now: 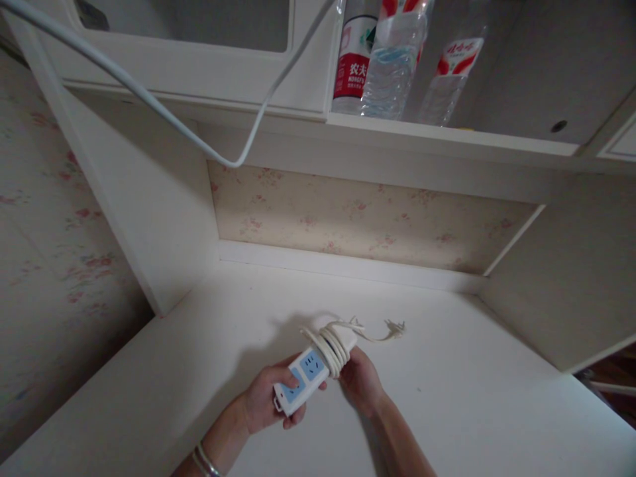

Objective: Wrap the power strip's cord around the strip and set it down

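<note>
Strip (310, 371) slants from 8 to 2 o'clock over the desk (477, 384), its lower end clasped between the left hand's (267, 397) thumb and fingers, its wound cord (334, 350) at 10 o'clock from the nearer right hand (364, 383), whose partly hidden hold cannot be told.

Smooth plastic power strip (309, 372), matt cord (334, 351), glossy plastic bottles (389, 76)

Room to pass lay over the white desktop (477, 397), outside the left hand (262, 401) and right hand (362, 384). Beyond the power strip (311, 365), a loose cord end (396, 328) intruded; side panels (149, 192) closed both flanks. Above, a shelf (447, 136) and drooping cable (232, 161) barred the way, the cable's depth hard to judge.
</note>
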The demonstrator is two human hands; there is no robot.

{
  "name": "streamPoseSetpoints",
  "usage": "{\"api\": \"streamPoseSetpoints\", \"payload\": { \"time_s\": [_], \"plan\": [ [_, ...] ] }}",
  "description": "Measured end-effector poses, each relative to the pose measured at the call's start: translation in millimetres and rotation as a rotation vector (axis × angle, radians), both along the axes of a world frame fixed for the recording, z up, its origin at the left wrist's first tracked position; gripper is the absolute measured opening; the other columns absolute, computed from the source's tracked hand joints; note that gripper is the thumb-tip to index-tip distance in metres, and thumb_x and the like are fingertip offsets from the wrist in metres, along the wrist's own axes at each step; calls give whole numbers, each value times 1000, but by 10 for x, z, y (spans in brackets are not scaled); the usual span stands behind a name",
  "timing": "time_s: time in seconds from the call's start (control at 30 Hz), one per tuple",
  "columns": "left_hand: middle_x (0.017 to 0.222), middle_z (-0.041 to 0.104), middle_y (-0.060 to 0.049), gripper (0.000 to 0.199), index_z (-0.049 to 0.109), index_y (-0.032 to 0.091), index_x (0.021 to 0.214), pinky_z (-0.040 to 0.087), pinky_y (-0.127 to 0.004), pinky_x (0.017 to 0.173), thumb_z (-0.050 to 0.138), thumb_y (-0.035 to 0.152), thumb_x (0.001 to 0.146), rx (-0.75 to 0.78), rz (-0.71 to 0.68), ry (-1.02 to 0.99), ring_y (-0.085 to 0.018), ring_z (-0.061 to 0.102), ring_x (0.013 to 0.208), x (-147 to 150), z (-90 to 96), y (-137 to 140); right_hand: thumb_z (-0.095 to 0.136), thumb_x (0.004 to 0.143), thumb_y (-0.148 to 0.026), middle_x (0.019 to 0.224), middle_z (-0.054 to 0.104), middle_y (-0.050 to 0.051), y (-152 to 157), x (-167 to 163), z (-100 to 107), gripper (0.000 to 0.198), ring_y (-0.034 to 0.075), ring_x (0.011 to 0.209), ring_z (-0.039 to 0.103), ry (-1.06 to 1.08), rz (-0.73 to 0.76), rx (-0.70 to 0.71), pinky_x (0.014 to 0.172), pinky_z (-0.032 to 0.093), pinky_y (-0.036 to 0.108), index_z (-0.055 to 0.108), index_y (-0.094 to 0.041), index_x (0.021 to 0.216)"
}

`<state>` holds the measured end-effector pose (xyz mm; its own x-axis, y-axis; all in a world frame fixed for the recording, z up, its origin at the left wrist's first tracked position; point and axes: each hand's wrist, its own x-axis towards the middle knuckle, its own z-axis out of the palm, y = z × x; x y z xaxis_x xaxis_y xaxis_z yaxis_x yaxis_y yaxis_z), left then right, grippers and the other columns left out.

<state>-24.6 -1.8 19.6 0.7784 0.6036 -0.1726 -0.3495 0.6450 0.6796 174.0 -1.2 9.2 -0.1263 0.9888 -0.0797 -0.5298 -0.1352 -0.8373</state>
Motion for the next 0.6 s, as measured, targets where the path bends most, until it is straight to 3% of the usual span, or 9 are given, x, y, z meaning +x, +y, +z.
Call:
{"api": "streamPoseSetpoints", "payload": {
  "time_s": [0.1, 0.2, 0.3, 0.4, 0.5, 0.6],
  "plan": [
    [107, 64, -17, 49, 58, 10, 115, 37, -22, 32, 48, 17, 67, 44, -91, 6, -16, 61, 46, -13, 40, -17, 69, 71, -27, 72, 62, 2, -10, 24, 18, 15, 14, 61, 53, 11, -81, 40, 55, 40, 26, 65, -16, 80],
    [109, 63, -18, 48, 57, 11, 115, 39, -21, 35, 48, 15, 68, 86, -126, 27, -15, 62, 48, -18, 95, -49, 73, 69, -26, 75, 64, 1, 9, 111, 34, 19, 13, 65, 56, 52, -271, 17, 60, 43, 25, 65, -18, 85],
    [110, 62, -17, 48, 56, 13, 117, 40, -20, 36, 48, 15, 70, 86, -92, 54, -14, 62, 50, 0, 110, -65, 76, 69, -26, 81, 65, -1, 44, 271, 59, 22, 10, 67, 57, 142, -445, 24, 61, 45, 22, 64, -21, 86],
    [111, 61, -16, 45, 57, 13, 115, 37, -22, 36, 50, 18, 71, 69, -17, 73, -14, 61, 50, 28, 71, -40, 75, 70, -29, 72, 59, -6, 60, 434, 86, 22, 5, 55, 48, 239, -562, 57, 50, 41, 17, 63, -23, 87],
    [109, 62, -15, 43, 58, 12, 116, 36, -22, 39, 52, 20, 74, 9, 103, 92, -14, 60, 52, 40, 29, 1, 72, 74, -35, 59, 47, -9, 49, 483, 104, 25, 4, 44, 36, 293, -583, 69, 42, 33, 16, 62, -23, 94],
    [95, 67, -14, 44, 56, 10, 118, 34, -22, 42, 54, 22, 76, -77, 199, 109, -13, 58, 52, 28, 29, 25, 66, 80, -43, 52, 39, -10, 29, 366, 96, 29, 4, 38, 25, 239, -450, 20, 36, 25, 17, 61, -22, 99]
  ]
}}
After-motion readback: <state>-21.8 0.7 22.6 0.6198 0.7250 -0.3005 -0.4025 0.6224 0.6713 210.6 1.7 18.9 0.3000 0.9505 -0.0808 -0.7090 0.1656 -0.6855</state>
